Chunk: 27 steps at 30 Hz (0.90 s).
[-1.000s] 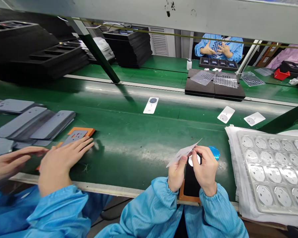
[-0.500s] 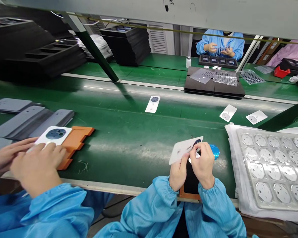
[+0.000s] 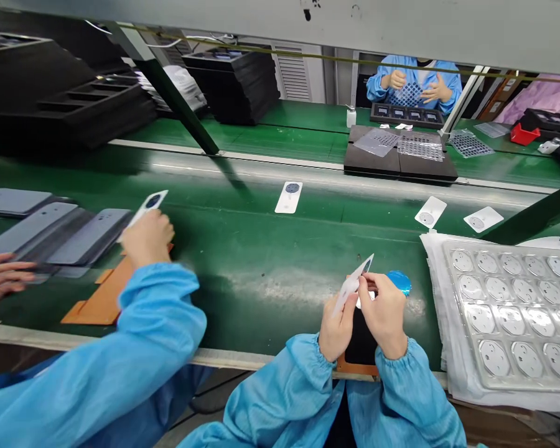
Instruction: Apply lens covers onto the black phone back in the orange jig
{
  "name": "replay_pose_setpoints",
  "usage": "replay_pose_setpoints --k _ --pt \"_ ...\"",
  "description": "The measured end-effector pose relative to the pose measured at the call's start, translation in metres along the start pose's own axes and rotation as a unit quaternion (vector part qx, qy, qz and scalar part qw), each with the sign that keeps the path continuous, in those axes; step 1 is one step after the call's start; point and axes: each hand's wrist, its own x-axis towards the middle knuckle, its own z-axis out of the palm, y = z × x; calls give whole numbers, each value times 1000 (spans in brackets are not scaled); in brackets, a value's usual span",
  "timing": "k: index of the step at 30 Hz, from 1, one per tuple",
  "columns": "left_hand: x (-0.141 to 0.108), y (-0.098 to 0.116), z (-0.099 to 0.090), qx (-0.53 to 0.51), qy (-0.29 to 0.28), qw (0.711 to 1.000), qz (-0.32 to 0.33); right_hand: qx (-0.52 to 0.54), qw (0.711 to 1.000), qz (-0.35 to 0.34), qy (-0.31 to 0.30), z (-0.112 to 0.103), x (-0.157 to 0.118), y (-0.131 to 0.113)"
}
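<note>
A white card [image 3: 348, 292] with a dark round patch near its top is held tilted in my left hand [image 3: 336, 326]. My right hand [image 3: 385, 314] pinches at the card's right edge, its fingertips close to my left thumb. Whether those fingertips hold a separate piece is too small to tell. Below my hands lies a black pad in an orange fixture [image 3: 360, 368], partly hidden by them. Just behind my right hand is a blue round film [image 3: 400, 282] on the green bench.
A clear tray of round pieces [image 3: 512, 320] lies on white sheets at right. White cards [image 3: 289, 197] rest on the far bench. At left, a co-worker's hand [image 3: 148, 239] holds a card over an orange fixture [image 3: 100, 295]. Another person [image 3: 413, 87] works opposite.
The card in my left hand has turned more edge-on, while my hands stay nearly in place. The co-worker's hands have parted, one lifting a card away from the orange fixture.
</note>
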Motion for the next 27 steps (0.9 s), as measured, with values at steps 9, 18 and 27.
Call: replay_pose_setpoints --k 9,18,27 --pt "-3 1 2 -38 -8 999 12 -1 1000 -20 10 3 3 1" --pt "29 5 -40 -297 81 939 -150 -246 937 202 -143 -51 22 102" --pt "14 12 -50 226 -249 916 218 -79 966 -210 -127 -66 -14 36"
